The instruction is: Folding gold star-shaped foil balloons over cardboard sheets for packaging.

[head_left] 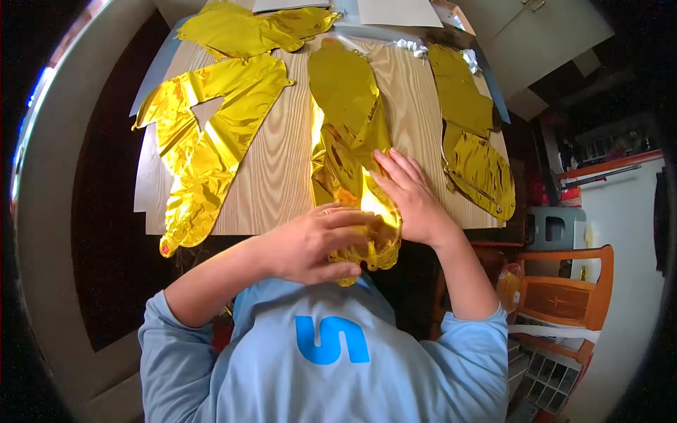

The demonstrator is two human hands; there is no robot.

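Head view, right fingers (399, 170) parted, touching foil (345, 106)

Central foil balloon (344, 84), mirror gold with near-white highlights; left foil balloon (236, 120), bright gold, red at its lower tip; far foil balloon (240, 32), gold; right foil balloon (462, 92), duller olive-gold; tabletop (276, 162), light tan with wavy wood grain; shirt (282, 384), pale blue with brighter blue printed character (310, 345); chair (605, 289), orange-brown
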